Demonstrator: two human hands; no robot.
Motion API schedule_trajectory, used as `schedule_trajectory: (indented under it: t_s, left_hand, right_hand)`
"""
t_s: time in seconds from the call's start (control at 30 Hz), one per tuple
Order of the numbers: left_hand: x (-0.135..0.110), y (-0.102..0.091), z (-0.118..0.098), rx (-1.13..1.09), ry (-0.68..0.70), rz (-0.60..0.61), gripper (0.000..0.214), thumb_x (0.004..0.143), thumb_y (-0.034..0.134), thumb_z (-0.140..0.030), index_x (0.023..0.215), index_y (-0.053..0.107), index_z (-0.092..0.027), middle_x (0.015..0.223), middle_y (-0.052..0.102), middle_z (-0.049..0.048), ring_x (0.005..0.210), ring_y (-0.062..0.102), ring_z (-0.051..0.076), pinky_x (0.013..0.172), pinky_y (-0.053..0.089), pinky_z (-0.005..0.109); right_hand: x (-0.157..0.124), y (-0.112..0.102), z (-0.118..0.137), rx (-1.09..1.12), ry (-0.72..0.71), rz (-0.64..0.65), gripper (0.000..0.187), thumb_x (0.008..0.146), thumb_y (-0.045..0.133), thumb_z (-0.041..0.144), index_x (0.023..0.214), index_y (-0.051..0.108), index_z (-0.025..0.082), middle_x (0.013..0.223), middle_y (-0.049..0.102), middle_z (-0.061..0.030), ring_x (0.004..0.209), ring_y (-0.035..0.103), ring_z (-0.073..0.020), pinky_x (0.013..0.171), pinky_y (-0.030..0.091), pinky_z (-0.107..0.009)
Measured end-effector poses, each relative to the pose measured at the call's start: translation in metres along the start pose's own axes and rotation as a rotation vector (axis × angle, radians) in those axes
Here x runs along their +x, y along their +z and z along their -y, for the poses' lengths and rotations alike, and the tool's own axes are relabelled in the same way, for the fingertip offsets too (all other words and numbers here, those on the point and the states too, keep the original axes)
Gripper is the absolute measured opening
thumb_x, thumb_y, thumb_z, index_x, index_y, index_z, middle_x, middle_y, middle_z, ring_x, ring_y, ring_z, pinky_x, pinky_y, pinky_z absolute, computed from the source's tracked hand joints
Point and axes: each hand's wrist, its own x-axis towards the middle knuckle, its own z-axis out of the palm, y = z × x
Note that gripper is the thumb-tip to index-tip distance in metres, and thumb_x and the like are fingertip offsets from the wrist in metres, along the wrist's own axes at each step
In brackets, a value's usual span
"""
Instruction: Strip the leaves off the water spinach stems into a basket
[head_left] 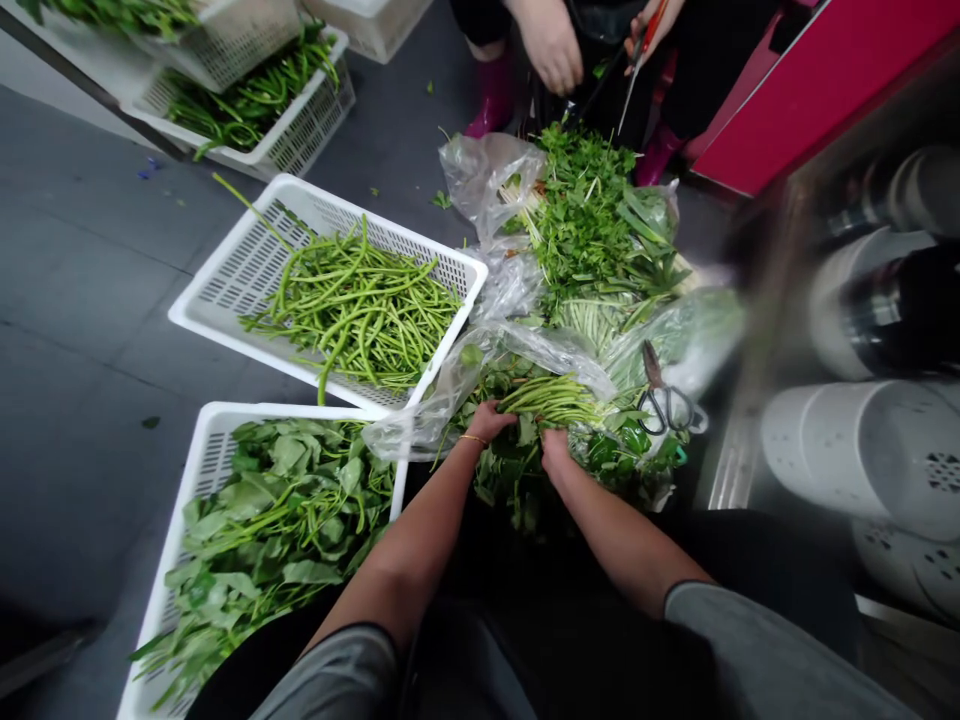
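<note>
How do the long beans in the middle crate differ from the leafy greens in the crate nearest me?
The long beans are thin, smooth strands, while the leafy greens are broad leaves on stems. The beans lie in a tangled, mostly lengthwise heap; the greens lie in a looser, flatter spread. Both are green and sit in white slotted plastic crates.
</note>
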Motion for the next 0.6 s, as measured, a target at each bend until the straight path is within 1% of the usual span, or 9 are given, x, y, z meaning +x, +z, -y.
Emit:
schedule_trajectory:
  t_s: [0.1, 0.17, 0.23, 0.3, 0.37, 0.47, 0.53, 0.6]
  left_hand:
    - [0.003, -0.003, 0.004, -0.071, -0.054, -0.008, 0.029, 0.062, 0.062, -0.02, 0.087, 0.071, -0.01, 0.064, 0.066, 0.0018, 0.066, 0.063, 0.019, 0.063, 0.053, 0.03]
    - [0.006, -0.001, 0.003, -0.098, -0.08, -0.005, 0.029, 0.06, 0.063, -0.019, 0.086, 0.071, -0.01, 0.062, 0.066, 0.002, 0.062, 0.063, 0.019, 0.059, 0.053, 0.03]
    - [0.009, 0.001, 0.0, -0.099, -0.098, -0.014, 0.03, 0.059, 0.063, -0.02, 0.086, 0.072, -0.01, 0.062, 0.066, 0.0026, 0.06, 0.063, 0.019, 0.058, 0.052, 0.03]
    - [0.012, -0.001, -0.002, -0.074, -0.108, -0.048, 0.032, 0.06, 0.063, -0.022, 0.089, 0.072, -0.01, 0.066, 0.068, 0.0037, 0.064, 0.064, 0.02, 0.061, 0.053, 0.03]
    - [0.015, -0.006, -0.003, -0.027, -0.114, -0.103, 0.036, 0.062, 0.063, -0.026, 0.094, 0.071, -0.011, 0.074, 0.07, 0.0054, 0.072, 0.065, 0.022, 0.066, 0.053, 0.032]
    - [0.018, -0.011, -0.005, 0.062, -0.108, -0.153, 0.039, 0.066, 0.063, -0.029, 0.1, 0.069, -0.011, 0.085, 0.071, 0.0079, 0.083, 0.065, 0.024, 0.075, 0.051, 0.033]
    - [0.018, -0.008, -0.009, 0.118, -0.092, -0.149, 0.038, 0.066, 0.065, -0.029, 0.1, 0.068, -0.013, 0.091, 0.071, 0.0085, 0.089, 0.065, 0.024, 0.079, 0.05, 0.033]
    - [0.016, -0.001, -0.015, 0.173, -0.081, -0.147, 0.039, 0.066, 0.066, -0.029, 0.102, 0.066, -0.014, 0.096, 0.07, 0.0097, 0.095, 0.063, 0.026, 0.083, 0.048, 0.034]
  right_hand:
    - [-0.015, -0.021, -0.006, 0.094, 0.073, -0.089, 0.023, 0.072, 0.062, 0.024, 0.094, 0.062, 0.015, 0.091, 0.071, -0.007, 0.085, 0.064, -0.0204, 0.068, 0.052, -0.028]
    - [-0.025, -0.039, -0.007, 0.175, 0.09, -0.093, 0.026, 0.066, 0.065, 0.024, 0.091, 0.064, 0.016, 0.088, 0.072, -0.0054, 0.082, 0.066, -0.0199, 0.07, 0.053, -0.029]
    - [-0.033, -0.051, -0.007, 0.257, 0.096, -0.06, 0.028, 0.061, 0.068, 0.024, 0.087, 0.065, 0.016, 0.085, 0.072, -0.0039, 0.079, 0.067, -0.0201, 0.071, 0.053, -0.03]
    - [-0.04, -0.059, -0.007, 0.328, 0.111, -0.025, 0.026, 0.058, 0.069, 0.024, 0.082, 0.065, 0.016, 0.08, 0.072, -0.0035, 0.077, 0.067, -0.0212, 0.071, 0.054, -0.032]
    - [-0.047, -0.063, -0.008, 0.386, 0.135, -0.001, 0.022, 0.058, 0.07, 0.026, 0.077, 0.065, 0.016, 0.074, 0.072, -0.0039, 0.075, 0.068, -0.0225, 0.071, 0.054, -0.034]
    - [-0.056, -0.068, -0.012, 0.453, 0.159, 0.026, 0.023, 0.058, 0.072, 0.029, 0.075, 0.065, 0.016, 0.073, 0.072, -0.0045, 0.074, 0.068, -0.0232, 0.073, 0.055, -0.035]
    - [-0.058, -0.072, -0.013, 0.482, 0.157, 0.032, 0.023, 0.057, 0.075, 0.027, 0.075, 0.065, 0.016, 0.074, 0.073, -0.0038, 0.074, 0.068, -0.0227, 0.074, 0.055, -0.035]
    - [-0.054, -0.073, -0.011, 0.498, 0.143, 0.026, 0.024, 0.055, 0.076, 0.023, 0.076, 0.065, 0.017, 0.074, 0.073, -0.002, 0.075, 0.069, -0.0215, 0.076, 0.055, -0.034]
